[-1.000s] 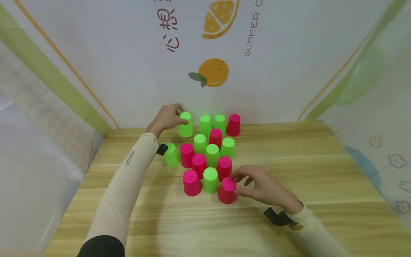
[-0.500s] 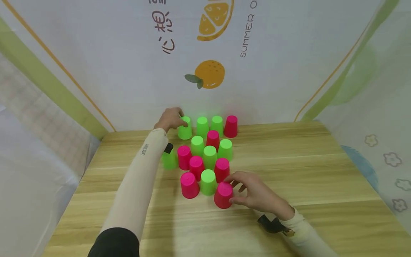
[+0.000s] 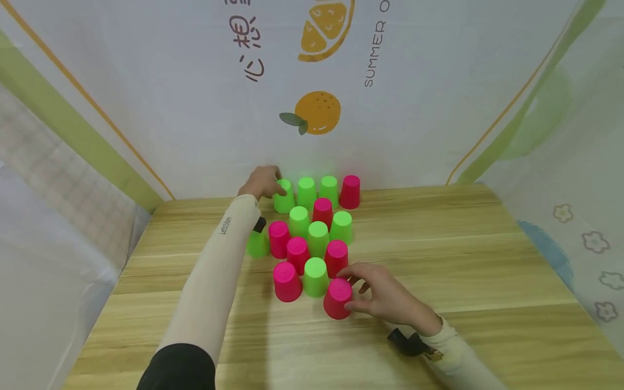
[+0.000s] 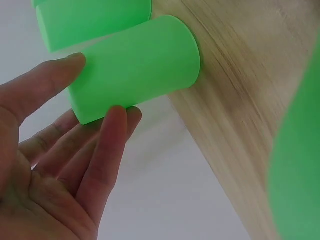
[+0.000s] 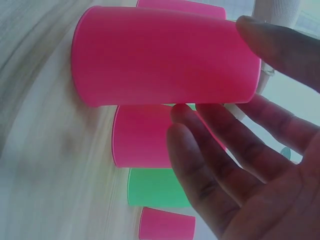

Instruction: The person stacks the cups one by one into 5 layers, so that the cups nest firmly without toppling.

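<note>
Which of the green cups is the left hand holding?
The green cup at the left end of the far row: the left hand has its thumb and fingers around this one alone.

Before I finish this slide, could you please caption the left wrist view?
Left hand grips an upturned green cup beside another green cup.

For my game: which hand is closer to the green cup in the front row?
Right hand, holding the pink cup just right of that green cup; left hand is well behind it.
</note>
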The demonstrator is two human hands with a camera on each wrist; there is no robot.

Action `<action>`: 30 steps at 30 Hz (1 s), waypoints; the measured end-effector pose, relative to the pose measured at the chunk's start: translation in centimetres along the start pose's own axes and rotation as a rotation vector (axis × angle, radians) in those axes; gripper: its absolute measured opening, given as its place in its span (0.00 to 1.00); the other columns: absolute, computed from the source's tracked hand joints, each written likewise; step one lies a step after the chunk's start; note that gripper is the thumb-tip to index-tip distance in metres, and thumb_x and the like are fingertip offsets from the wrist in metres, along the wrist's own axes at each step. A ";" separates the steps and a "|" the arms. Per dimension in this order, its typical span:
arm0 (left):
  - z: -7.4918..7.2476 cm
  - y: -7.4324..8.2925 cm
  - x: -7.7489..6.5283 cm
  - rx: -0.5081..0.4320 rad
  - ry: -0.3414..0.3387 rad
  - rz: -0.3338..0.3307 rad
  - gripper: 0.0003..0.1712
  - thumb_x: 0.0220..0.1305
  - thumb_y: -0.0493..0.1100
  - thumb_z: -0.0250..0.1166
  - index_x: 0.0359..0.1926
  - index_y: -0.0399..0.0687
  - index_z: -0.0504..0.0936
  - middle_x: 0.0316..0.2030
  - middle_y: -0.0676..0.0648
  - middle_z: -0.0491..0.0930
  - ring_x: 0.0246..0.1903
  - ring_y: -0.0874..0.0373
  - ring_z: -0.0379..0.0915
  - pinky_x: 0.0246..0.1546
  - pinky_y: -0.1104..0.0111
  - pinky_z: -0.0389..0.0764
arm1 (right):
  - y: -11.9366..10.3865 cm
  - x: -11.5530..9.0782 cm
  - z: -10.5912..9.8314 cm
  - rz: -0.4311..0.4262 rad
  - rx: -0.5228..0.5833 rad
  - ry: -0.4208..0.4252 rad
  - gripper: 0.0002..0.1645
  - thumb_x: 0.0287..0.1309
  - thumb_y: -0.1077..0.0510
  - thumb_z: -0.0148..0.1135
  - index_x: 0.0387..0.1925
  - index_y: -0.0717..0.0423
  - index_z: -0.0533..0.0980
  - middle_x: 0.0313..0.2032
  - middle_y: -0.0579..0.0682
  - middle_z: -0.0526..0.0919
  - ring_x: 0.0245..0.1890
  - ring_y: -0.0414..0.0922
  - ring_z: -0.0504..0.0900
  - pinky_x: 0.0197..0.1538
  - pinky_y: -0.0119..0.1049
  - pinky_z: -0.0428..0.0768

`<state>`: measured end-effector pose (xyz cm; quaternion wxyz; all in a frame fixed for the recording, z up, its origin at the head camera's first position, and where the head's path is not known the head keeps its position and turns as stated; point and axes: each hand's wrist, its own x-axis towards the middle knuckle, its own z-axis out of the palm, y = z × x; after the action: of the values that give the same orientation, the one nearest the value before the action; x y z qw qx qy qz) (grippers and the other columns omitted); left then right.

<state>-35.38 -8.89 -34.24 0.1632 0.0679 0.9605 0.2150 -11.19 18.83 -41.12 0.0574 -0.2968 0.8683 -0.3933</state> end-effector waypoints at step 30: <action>-2.9 -1.6 -4.5 0.094 -0.018 0.181 0.29 0.67 0.47 0.64 0.63 0.35 0.72 0.62 0.33 0.77 0.62 0.39 0.73 0.62 0.49 0.77 | -0.1 -0.1 0.6 0.033 0.060 0.030 0.29 0.50 0.57 0.77 0.55 0.49 0.78 0.49 0.43 0.85 0.48 0.42 0.82 0.44 0.36 0.86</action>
<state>-32.25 -12.36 -31.15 0.1482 0.1638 0.9580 0.1831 -10.91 18.46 -41.50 0.0600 -0.2746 0.8618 -0.4223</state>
